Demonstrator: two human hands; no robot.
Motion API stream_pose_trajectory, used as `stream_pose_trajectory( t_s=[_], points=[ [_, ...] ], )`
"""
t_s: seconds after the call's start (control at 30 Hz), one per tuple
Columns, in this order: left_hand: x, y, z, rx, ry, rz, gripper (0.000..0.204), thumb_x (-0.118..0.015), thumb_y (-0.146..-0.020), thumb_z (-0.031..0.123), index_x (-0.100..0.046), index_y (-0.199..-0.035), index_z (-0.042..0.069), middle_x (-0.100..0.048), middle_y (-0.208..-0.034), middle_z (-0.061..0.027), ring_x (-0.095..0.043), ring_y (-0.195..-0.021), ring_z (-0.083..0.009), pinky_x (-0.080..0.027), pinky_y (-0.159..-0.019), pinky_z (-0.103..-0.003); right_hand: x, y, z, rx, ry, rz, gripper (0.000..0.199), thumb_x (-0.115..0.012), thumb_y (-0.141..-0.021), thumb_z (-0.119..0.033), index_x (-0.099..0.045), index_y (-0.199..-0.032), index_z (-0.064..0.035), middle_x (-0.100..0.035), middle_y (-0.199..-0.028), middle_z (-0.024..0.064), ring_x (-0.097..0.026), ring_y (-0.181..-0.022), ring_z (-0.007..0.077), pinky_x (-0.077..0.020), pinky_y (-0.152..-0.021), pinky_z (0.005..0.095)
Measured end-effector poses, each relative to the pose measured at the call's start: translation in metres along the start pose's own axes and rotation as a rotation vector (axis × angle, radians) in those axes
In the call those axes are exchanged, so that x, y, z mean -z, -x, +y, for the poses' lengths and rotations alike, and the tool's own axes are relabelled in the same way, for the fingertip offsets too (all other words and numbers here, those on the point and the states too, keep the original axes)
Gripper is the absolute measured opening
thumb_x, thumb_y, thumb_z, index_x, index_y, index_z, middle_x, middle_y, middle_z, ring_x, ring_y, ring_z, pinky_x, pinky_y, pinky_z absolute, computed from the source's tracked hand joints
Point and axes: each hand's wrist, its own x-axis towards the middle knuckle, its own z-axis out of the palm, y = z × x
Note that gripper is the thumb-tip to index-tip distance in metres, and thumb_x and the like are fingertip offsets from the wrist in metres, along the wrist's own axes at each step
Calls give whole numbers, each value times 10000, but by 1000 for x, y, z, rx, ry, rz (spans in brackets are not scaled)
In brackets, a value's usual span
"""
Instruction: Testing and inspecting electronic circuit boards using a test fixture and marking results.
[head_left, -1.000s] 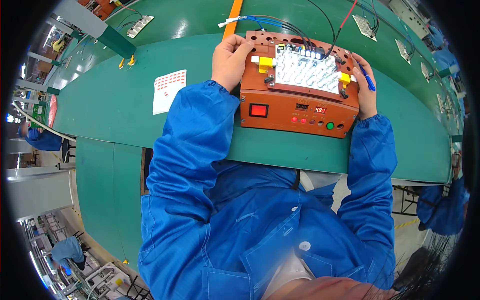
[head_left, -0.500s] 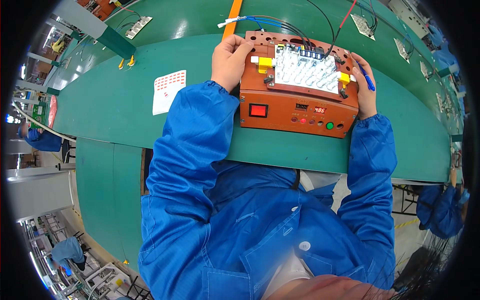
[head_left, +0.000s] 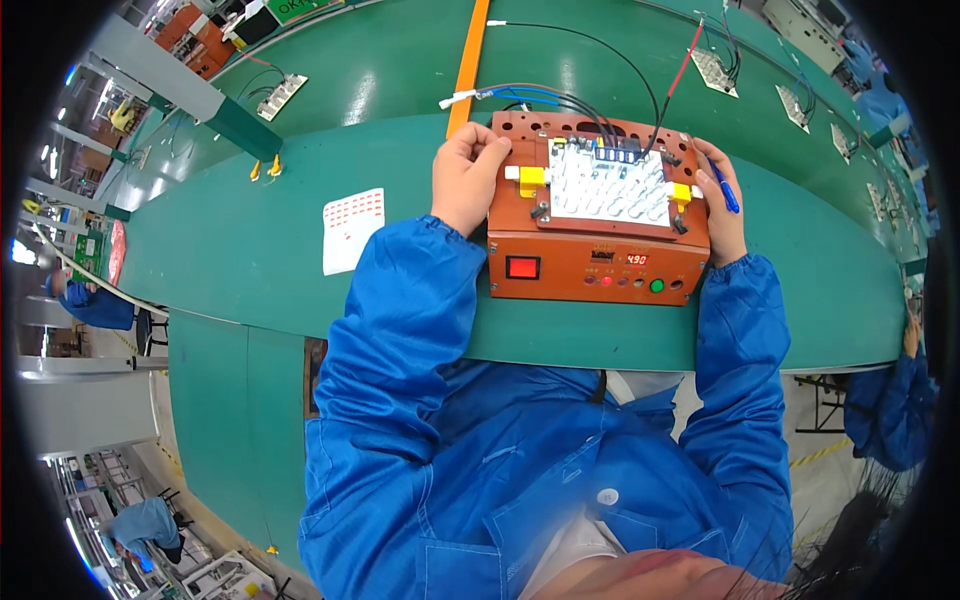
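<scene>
An orange-brown test box (head_left: 560,272) sits before me on the green bench, a white circuit board (head_left: 609,185) mounted on its top. Yellow clamps (head_left: 532,181) hold the board's two sides. On the box front are a lit red switch, a small red digit display and a green button. My left hand (head_left: 468,178) grips the box's upper left edge, thumb on top and fingers curled. Around the right side closes my right hand (head_left: 724,212), with a blue pen (head_left: 727,190) tucked between its fingers. Some fingertips are hidden behind the box.
Black and blue wires (head_left: 545,95) rise from the board's far edge. A white sheet with red marks (head_left: 353,230) lies left of my arm. On the far line, past an orange strip (head_left: 468,75), lie several wired boards (head_left: 283,97). A post (head_left: 215,95) stands at left.
The view has shifted, so the box and my hands appear lower in the picture. The digits on the display have changed. Both hands keep their places on the box.
</scene>
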Motion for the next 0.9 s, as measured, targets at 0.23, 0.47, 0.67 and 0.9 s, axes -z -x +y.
stream_pose_trajectory(
  t_s=[0.23, 0.47, 0.67, 0.9],
  points=[
    [-3, 3, 10, 51, -66, 2, 187, -704, -929, 124, -590, -809, 39, -476, -665, 66, -400, -623, -30, -336, -550, -236, 0, 0, -2, -1, 110, 0, 482, -489, -998, -103, -428, -1454, 41, -436, -1549, 231, -413, -1457, 278, -331, -1194, 363],
    [-2, 7, 10, 36, -102, -5, 175, -703, -928, 122, -592, -820, 40, -457, -665, 72, -385, -627, -29, -328, -555, -232, -4, 1, -6, 6, 158, 23, 482, -479, -992, -92, -423, -1448, 55, -438, -1547, 232, -430, -1446, 283, -325, -1200, 365],
    [-3, 9, 8, 35, -55, -11, 170, -707, -927, 119, -594, -825, 43, -464, -671, 76, -389, -633, -24, -326, -556, -230, -4, 4, -4, -18, 119, 34, 482, -485, -994, -107, -424, -1445, 52, -453, -1534, 228, -459, -1420, 278, -341, -1191, 364],
    [-2, 7, 9, 19, -67, -15, 163, -703, -936, 121, -600, -836, 42, -479, -679, 76, -400, -638, -21, -339, -564, -224, -3, 3, -7, -32, 79, 32, 446, -529, -998, -83, -446, -1425, 18, -457, -1536, 201, -478, -1387, 232, -395, -1146, 344]
  ],
)
